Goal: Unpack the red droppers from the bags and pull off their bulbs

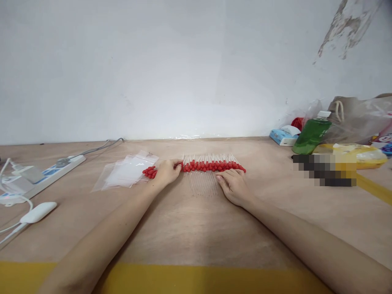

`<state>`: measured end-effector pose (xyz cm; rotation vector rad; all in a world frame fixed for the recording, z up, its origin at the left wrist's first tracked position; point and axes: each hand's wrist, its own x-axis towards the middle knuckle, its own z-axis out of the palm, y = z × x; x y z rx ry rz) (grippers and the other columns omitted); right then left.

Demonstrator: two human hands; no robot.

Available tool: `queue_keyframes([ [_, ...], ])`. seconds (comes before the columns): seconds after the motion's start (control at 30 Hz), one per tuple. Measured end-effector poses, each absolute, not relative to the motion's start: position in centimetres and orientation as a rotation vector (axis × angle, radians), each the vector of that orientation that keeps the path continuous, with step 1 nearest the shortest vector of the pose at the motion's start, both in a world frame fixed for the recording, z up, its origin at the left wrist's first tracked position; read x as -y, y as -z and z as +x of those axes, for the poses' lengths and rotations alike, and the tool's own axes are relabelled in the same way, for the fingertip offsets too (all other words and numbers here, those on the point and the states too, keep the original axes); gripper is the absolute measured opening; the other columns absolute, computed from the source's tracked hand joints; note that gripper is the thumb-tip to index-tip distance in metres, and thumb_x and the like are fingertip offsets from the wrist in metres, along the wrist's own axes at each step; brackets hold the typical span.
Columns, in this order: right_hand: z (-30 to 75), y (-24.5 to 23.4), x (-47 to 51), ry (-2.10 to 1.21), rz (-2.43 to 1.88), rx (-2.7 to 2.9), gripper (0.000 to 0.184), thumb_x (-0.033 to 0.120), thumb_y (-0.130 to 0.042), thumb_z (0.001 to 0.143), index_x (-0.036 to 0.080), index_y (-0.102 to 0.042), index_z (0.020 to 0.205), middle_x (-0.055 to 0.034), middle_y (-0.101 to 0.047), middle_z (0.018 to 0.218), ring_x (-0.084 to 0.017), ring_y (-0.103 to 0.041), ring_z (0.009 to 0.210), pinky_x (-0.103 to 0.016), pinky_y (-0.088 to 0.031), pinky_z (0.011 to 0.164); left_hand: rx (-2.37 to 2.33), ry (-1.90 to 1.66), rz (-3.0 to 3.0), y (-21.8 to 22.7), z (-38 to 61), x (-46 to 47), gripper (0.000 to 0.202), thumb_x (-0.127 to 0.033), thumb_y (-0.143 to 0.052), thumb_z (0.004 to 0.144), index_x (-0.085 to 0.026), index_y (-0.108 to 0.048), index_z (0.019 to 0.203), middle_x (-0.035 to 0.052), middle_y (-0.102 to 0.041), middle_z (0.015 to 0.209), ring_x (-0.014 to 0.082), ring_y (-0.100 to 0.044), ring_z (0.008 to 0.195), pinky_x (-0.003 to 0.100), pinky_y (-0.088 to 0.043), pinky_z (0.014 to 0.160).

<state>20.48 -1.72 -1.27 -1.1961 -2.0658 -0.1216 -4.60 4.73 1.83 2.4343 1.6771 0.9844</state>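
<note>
**Row of red-headed sticks handled at the centre of a wooden table**

Along the bottom edge of the frame, the light-brown wooden table [190, 232] is crossed by a strip of yellow tape [171, 279]. At lower left, a smooth white plastic device [39, 212] is joined to white cables.

At mid-frame, the right hand [234, 185] is laid at the right end of a row of small red rounded heads on thin pale sticks [208, 166]; its fingers are loosely bent, and whether anything is gripped cannot be told. At the row's left end, the left hand's [168, 171] thumb and index finger are brought narrowly together beside a red head; whether it is pinched cannot be told. More red heads [149, 172] are seen left of that hand, near overlapping clear plastic bags [127, 171].

At left, plugs are fitted into a long white power strip [45, 179]. At right, a green bottle with a white cap [312, 132] is tilted near a blue-and-white tissue box [284, 136]. A pale wall [183, 69] is seen behind.
</note>
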Motion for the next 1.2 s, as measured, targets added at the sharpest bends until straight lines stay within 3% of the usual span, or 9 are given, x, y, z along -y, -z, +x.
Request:
queue_keyframes([
  [0.17,20.5,1.4,1.7,0.159,-1.171,1.985,0.026,0.029,-0.039,0.086,0.019,-0.059,0.1,-0.0073,-0.063,0.093,-0.019,-0.055,0.09,-0.037,-0.034,0.083,-1.514,-1.271,2.116,-2.1,-5.1,-3.1,0.03,-0.024,-0.05,0.077,-0.015,-0.064,0.102,0.0063,-0.067,0.1,0.0192,-0.063,0.088,0.031,-0.05,0.082],
  [0.3,20.5,1.3,1.8,0.305,-1.074,1.902,0.048,0.038,-0.047,0.081,0.018,-0.043,0.125,-0.0138,-0.048,0.12,-0.026,-0.045,0.11,-0.041,-0.036,0.088,-1.171,-1.21,2.027,-1.4,-5.0,-0.1,0.032,-0.028,-0.054,0.077,-0.014,-0.063,0.105,0.0076,-0.067,0.099,0.0191,-0.064,0.086,0.031,-0.051,0.08],
  [0.4,20.3,1.0,2.3,0.414,-0.943,1.997,0.056,0.044,-0.051,0.079,0.02,-0.041,0.128,-0.013,-0.045,0.127,-0.027,-0.041,0.115,-0.044,-0.032,0.094,-0.986,-1.064,2.059,-0.7,-4.6,1.9,0.028,-0.024,-0.056,0.076,-0.013,-0.065,0.101,0.0082,-0.068,0.096,0.0189,-0.064,0.086,0.029,-0.052,0.078],
  [0.47,20.2,0.8,2.6,0.448,-0.852,2.116,0.048,0.043,-0.051,0.08,0.021,-0.047,0.123,-0.01,-0.051,0.122,-0.025,-0.042,0.114,-0.045,-0.026,0.098,-0.894,-0.982,2.111,-0.3,-4.3,2.5,0.026,-0.021,-0.056,0.076,-0.015,-0.067,0.099,0.0076,-0.068,0.098,0.0185,-0.064,0.089,0.028,-0.051,0.08],
  [0.57,20.0,0.8,2.8,0.462,-0.775,2.208,0.029,0.036,-0.049,0.084,0.023,-0.058,0.109,-0.0037,-0.065,0.095,-0.019,-0.052,0.099,-0.044,-0.021,0.099,-0.833,-0.928,2.146,-0.1,-3.9,2.7,0.025,-0.019,-0.054,0.076,-0.017,-0.067,0.097,0.0062,-0.067,0.1,0.0179,-0.062,0.093,0.029,-0.05,0.084],
  [0.7,19.7,0.9,3.0,0.466,-0.757,2.224,0.02,0.028,-0.047,0.085,0.023,-0.065,0.09,0.0009,-0.063,0.066,-0.014,-0.053,0.074,-0.041,-0.024,0.093,-0.84,-0.868,2.155,-0.4,-3.4,3.0,0.029,-0.021,-0.052,0.078,-0.015,-0.063,0.104,0.0079,-0.067,0.099,0.0173,-0.063,0.088,0.029,-0.051,0.077],
  [0.83,19.5,0.8,3.3,0.419,-0.723,2.24,0.02,0.028,-0.046,0.085,0.022,-0.066,0.085,0.0011,-0.06,0.062,-0.012,-0.049,0.067,-0.039,-0.024,0.092,-0.993,-0.861,2.268,-0.2,-2.7,3.4,0.033,-0.029,-0.057,0.078,-0.016,-0.061,0.108,0.0051,-0.067,0.082,0.0133,-0.059,0.066,0.024,-0.047,0.058],
  [0.97,19.5,0.7,3.5,0.423,-0.695,2.239,0.019,0.028,-0.047,0.085,0.022,-0.066,0.085,0.0018,-0.059,0.058,-0.012,-0.046,0.065,-0.038,-0.024,0.089,-1.044,-0.978,2.353,0.3,-2.2,3.4,0.021,-0.032,-0.053,0.082,-0.017,-0.066,0.088,0.0035,-0.065,0.078,0.0123,-0.056,0.065,0.024,-0.044,0.061],
  [1.2,19.3,0.7,3.8,0.465,-0.646,2.234,0.016,0.025,-0.049,0.083,0.023,-0.065,0.082,0.0034,-0.057,0.056,-0.012,-0.041,0.064,-0.035,-0.026,0.083,-1.037,-0.976,2.391,0.2,-1.9,3.5,0.019,-0.026,-0.048,0.084,-0.015,-0.062,0.078,0.0021,-0.061,0.07,0.0121,-0.054,0.066,0.023,-0.041,0.06],
])
